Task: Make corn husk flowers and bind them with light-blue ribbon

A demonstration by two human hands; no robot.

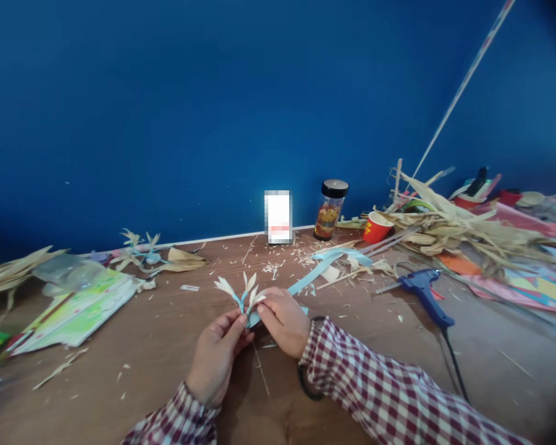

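Between my hands is a small craft flower with pale, pointed corn-husk petals on light-blue wrapped stems. My left hand pinches its base between thumb and fingers. My right hand is closed at its right side, with the fingertips by the rightmost petals and blue paper. A light-blue paper strip runs from behind my right hand toward the back; whether it joins the flower is hidden by my fingers. To the right lies a blue hot glue gun with a black cord.
A jar with a black lid and a red paper cup stand at the back, beside heaped dry corn husks. At left lie a green-and-white sheet and another husk flower. Husk scraps litter the brown table.
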